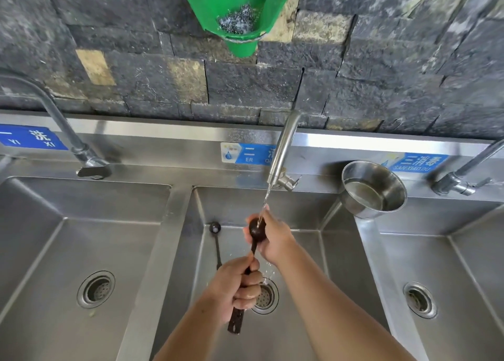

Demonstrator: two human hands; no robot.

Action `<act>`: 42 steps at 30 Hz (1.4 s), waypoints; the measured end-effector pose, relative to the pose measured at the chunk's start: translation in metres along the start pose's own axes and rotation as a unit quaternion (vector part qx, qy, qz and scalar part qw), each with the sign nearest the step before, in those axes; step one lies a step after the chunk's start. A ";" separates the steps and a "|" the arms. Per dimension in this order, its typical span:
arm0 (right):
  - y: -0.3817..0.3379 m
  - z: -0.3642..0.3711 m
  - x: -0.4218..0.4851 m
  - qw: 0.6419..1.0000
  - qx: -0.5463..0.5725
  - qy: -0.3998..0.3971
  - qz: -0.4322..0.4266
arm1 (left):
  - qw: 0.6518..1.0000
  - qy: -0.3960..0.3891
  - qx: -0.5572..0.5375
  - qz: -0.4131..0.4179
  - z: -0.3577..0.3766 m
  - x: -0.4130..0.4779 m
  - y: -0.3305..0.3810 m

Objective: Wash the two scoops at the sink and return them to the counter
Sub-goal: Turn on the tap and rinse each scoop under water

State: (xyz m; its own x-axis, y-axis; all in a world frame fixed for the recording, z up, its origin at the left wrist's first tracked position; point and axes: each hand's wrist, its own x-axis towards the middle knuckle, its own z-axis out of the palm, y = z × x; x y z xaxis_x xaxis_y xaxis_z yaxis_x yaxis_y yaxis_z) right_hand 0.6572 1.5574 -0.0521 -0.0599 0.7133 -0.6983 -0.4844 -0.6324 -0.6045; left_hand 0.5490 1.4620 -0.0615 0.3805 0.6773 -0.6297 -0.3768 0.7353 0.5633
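1. Nearest to me, the person's left hand [240, 287] is closing in a full fist around the dark handle of a long brown scoop [246, 273], whose flat handle end is sticking out below the fist over the middle basin [297, 319].
2. Just beyond, the right hand [272, 237] is cupping the scoop's rounded bowl, fingers curling round it, while a thin stream of water [266, 201] is landing on the bowl and splashing off.
3. The second scoop [216, 240], slimmer and dark with a small round bowl, is lying in the same basin against its back left slope, bowl away from the person, well clear of both hands.
4. The round perforated drain strainer [266, 296] is sitting in the basin floor just beside the left fist.
5. The unit is a stainless steel triple sink; the left and right basins are each showing a drain.
6. A steel pot [373, 188] holding a little water is tilting on the ledge between the middle and right basins.
7. The middle faucet [283, 153] is running; two other taps are standing to either side.
8. Blue labels on the backsplash are reading "YI XI" [32, 138], "ER" [249, 154] and "SAN XIAO DU" [417, 162], with Chinese characters.
9. Farthest, a dark stone-block wall is carrying a green plastic holder [240, 8] with steel wool inside.
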 end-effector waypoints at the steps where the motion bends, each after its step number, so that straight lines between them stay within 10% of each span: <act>1: 0.000 -0.003 -0.001 0.999 0.011 -0.045 -0.002 | 1.000 -0.011 -0.021 -0.003 0.000 0.001 0.001; 15: -0.019 -0.026 -0.005 0.966 -0.049 -0.255 0.005 | 0.995 -0.044 -0.031 0.080 -0.003 0.009 0.011; 42: 0.002 -0.033 0.002 0.950 0.015 -0.303 0.078 | 0.993 0.052 -0.022 0.105 0.006 -0.002 -0.015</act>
State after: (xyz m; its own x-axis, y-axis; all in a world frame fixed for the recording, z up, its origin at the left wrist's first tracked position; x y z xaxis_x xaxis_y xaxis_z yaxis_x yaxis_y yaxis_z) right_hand 0.6853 1.5472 -0.0673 -0.6203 0.6604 -0.4232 -0.4533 -0.7421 -0.4938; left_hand 0.5595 1.4494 -0.0655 0.2018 0.8083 -0.5531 -0.4759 0.5745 0.6659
